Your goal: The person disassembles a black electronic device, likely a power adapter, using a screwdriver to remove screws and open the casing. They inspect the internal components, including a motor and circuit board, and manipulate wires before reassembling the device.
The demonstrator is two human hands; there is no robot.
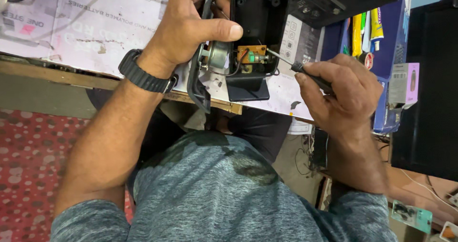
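My left hand point(191, 22) grips the edge of an opened black plastic device casing point(257, 13), thumb pressed across it. A black wristband sits on that wrist. Inside the casing I see a small grey round motor point(217, 56) and a brown circuit board point(251, 55) with wires. My right hand point(341, 91) holds a black-handled screwdriver point(305, 72); its thin metal tip reaches the circuit board. A black flat bracket part point(247, 87) of the casing juts toward me.
The casing rests on a worktable covered with white printed cardboard point(95, 27). A blue box point(393, 56) with tubes and small items stands at right, beside a large black panel point(429, 94). Cables hang below the table. A red patterned floor point(33, 165) lies at left.
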